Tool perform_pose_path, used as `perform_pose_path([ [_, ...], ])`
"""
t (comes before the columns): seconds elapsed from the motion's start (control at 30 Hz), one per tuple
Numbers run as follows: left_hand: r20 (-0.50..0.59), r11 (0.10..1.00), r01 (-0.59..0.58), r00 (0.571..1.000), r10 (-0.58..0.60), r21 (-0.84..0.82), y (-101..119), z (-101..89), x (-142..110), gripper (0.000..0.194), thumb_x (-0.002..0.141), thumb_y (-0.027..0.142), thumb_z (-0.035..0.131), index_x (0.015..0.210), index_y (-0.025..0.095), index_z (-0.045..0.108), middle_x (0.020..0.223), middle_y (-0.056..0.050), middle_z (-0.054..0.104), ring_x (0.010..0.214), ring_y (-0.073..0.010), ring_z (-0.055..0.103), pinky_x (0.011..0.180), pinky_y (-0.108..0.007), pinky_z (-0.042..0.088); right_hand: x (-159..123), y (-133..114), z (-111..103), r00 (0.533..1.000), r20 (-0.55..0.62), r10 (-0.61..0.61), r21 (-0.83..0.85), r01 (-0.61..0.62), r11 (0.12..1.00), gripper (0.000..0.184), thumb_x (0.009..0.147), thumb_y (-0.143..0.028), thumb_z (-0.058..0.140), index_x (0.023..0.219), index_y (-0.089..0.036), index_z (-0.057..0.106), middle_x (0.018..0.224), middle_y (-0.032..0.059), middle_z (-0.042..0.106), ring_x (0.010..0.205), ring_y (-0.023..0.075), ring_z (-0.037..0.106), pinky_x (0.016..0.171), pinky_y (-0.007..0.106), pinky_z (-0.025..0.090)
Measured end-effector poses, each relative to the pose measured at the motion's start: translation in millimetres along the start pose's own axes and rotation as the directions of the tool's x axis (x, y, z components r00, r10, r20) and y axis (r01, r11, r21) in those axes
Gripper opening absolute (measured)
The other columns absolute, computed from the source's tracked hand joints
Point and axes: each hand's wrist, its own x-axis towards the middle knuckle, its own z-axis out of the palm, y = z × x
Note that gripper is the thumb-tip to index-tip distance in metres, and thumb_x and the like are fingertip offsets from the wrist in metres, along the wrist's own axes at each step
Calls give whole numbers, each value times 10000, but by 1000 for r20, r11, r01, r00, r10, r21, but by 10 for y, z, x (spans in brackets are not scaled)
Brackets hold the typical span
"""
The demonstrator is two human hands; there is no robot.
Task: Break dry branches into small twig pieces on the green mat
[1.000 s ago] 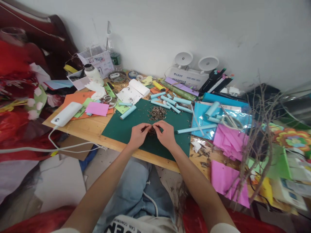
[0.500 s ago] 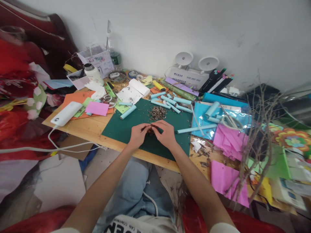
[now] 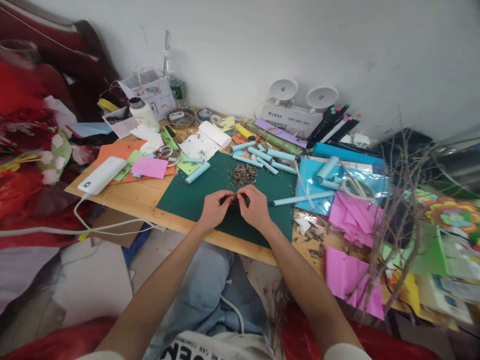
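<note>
Over the dark green mat [image 3: 187, 200], my left hand [image 3: 215, 207] and my right hand [image 3: 255, 205] meet fingertip to fingertip. Both are closed in a pinch on a small dark brown bit, too little to name for certain. Just beyond the fingers lies a heap of brown dry twig bits [image 3: 243, 174], with more dark scraps partly hidden beneath my hands. Several light blue paper tubes [image 3: 264, 154] are strewn behind the heap. Another tube [image 3: 197, 173] rests at the mat's left, and a long one [image 3: 303, 198] crosses its right edge.
Scissors [image 3: 356, 187] lie on a blue packet at the right, near pink paper [image 3: 354, 220] and upright bare branches [image 3: 408, 225]. A white power bank [image 3: 102, 176] with a cable sits at the left edge. A white bottle [image 3: 143, 115] and a twin-lamp unit [image 3: 290, 117] stand at the back.
My fingertips have shifted slightly and the right hand's finger and thumb have closed in a rounder pinch. The heap, the tubes and everything around stay where they were.
</note>
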Motion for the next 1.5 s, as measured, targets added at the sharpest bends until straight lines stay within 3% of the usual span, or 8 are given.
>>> perform_pose_path([
  [0.17, -69, 999, 42, 997, -43, -19, -5, 5, 0, 224, 863, 368, 622, 877, 181, 744, 797, -37, 724, 698, -154, 642, 689, -263, 524, 25, -5, -22, 998, -33, 49, 45, -47, 998, 136, 886, -200, 504, 806, -201, 613, 780, 49, 647, 719, 177, 598, 702, 306, 490],
  [0.37, -90, 988, 109, 989, -119, -106, -57, 33, 25, 222, 827, 366, 655, 884, 182, 766, 743, -28, 722, 640, -148, 635, 649, -263, 528, 10, -32, 2, 999, -37, -10, 96, 14, 995, 140, 900, -241, 552, 882, -218, 688, 884, 63, 711, 810, 185, 662, 774, 320, 541],
  [0.57, -65, 990, 107, 991, -114, -96, -29, 28, 22, 227, 836, 377, 651, 884, 187, 765, 740, -23, 721, 640, -144, 638, 643, -257, 528, -14, 14, 27, 997, -48, -58, 36, 59, 998, 153, 909, -192, 526, 868, -206, 674, 853, 60, 693, 795, 173, 643, 773, 301, 522],
  [0.9, -65, 996, 62, 996, -66, -57, -7, 17, 17, 232, 865, 371, 613, 858, 168, 725, 770, -30, 711, 683, -144, 636, 676, -255, 528, 19, -8, -33, 997, -73, 33, 51, -30, 998, 132, 885, -200, 525, 818, -197, 639, 790, 47, 663, 719, 164, 616, 724, 293, 512],
  [1.2, -90, 993, 55, 994, -64, -100, -90, 27, 33, 207, 855, 338, 621, 941, 185, 732, 885, -43, 745, 762, -164, 687, 766, -296, 567, 8, -19, 17, 998, -50, -27, 121, 33, 992, 116, 869, -212, 598, 906, -200, 707, 874, 59, 702, 773, 168, 659, 748, 295, 540],
  [1.33, -64, 995, 44, 997, -50, -84, -53, 18, 22, 246, 874, 342, 609, 1060, 190, 665, 855, -29, 736, 731, -146, 689, 729, -270, 569, 2, 31, 48, 999, -29, -32, 80, 34, 996, 131, 890, -208, 569, 873, -212, 699, 853, 49, 700, 780, 170, 655, 756, 300, 534],
  [1.5, -56, 998, 14, 998, -17, -55, -20, 20, 12, 207, 870, 327, 624, 1021, 186, 639, 849, -33, 728, 764, -152, 700, 732, -263, 564, -12, 45, 52, 1000, 3, -6, 25, 6, 1000, 137, 894, -188, 531, 857, -199, 663, 851, 59, 675, 802, 179, 629, 761, 299, 509],
])
